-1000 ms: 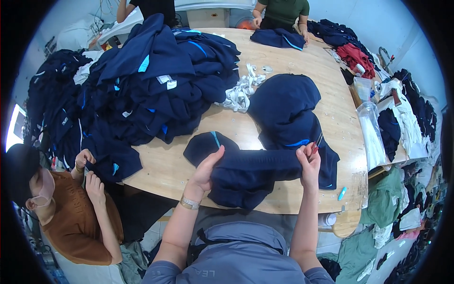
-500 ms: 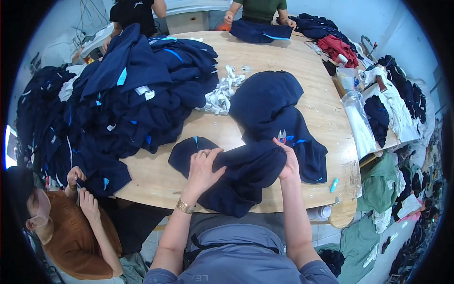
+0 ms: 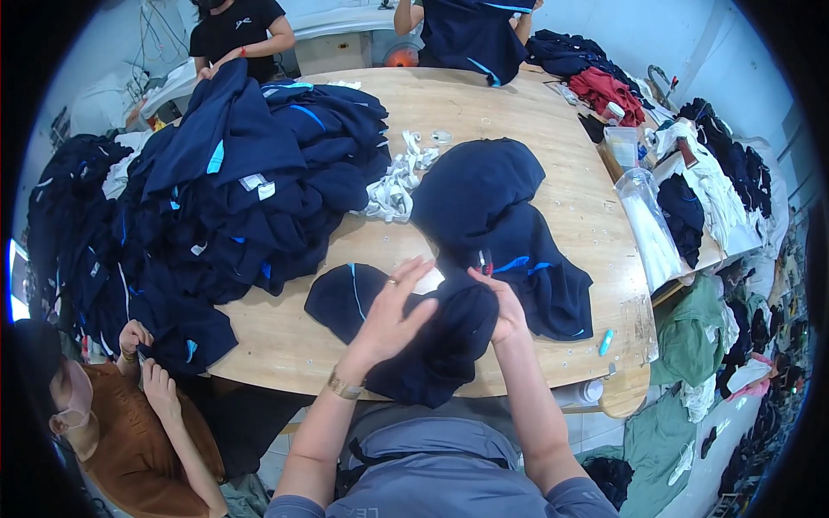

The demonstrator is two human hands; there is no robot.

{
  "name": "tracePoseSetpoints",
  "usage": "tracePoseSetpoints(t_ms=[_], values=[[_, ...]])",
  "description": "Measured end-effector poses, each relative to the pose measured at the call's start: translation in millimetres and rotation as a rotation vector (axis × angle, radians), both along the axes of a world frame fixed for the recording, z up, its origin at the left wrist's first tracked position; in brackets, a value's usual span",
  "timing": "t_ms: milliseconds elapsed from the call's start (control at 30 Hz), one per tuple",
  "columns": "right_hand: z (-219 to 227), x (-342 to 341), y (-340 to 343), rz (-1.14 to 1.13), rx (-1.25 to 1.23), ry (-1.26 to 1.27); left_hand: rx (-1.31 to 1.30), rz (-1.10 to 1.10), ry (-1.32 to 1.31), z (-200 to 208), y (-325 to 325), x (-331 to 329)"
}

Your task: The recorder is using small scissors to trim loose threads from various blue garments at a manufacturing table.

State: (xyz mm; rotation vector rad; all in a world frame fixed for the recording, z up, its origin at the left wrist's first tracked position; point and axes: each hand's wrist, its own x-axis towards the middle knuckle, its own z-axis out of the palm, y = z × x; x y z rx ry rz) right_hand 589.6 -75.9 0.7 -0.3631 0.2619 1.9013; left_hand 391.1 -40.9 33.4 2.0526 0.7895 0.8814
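Observation:
A navy garment (image 3: 432, 367) lies bunched at the table's near edge, draping down toward my waist. My right hand (image 3: 505, 311) is closed around its right side. Small red-handled thread snips (image 3: 486, 266) stick up from the same hand, blades pointing away from me and partly blurred. Over the garment's left part my left hand (image 3: 389, 319) is open, fingers stretched and apart, holding nothing. A flat navy piece with a light blue stripe (image 3: 345, 298) lies beyond my left wrist. Just past my right hand another navy garment with blue trim (image 3: 484, 194) is spread out.
A tall heap of navy garments (image 3: 250, 173) covers the table's left side, beside white fabric strips (image 3: 393, 186). A light blue marker-like object (image 3: 606, 343) lies at right. Co-workers stand across the table; a person in brown (image 3: 138, 423) sits at left. A side table (image 3: 717, 190) holds more clothes.
My left hand has lifted off the garment and opened. The right hand has moved slightly left, bunching the garment. Across the table, a co-worker has raised a navy garment.

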Motion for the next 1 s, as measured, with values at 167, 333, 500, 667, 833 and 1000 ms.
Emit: tracePoseSetpoints(t_ms=[167, 333, 500, 667, 833, 1000], values=[[1, -14, -2, 0.047, 0.080, -0.135, 0.077, -0.064, -0.086, 10, -7, 26], [14, -23, -8, -0.257, 0.143, -1.177, -0.211, 0.114, 0.010, 16, -10, 16], [20, -25, -24, -0.323, 0.558, -1.368, -0.370, 0.061, -0.260, 9, -6, 6], [19, -28, -18, -0.361, 0.622, -1.377, -0.445, -0.046, -0.334, 8, -7, 0], [42, -39, -9, -0.400, 0.693, -1.341, -0.432, -0.069, -0.305, 5, -6, -5], [46, -42, -3, -0.369, 0.620, -1.352, -0.502, -0.051, -0.373, 7, -8, -1]])
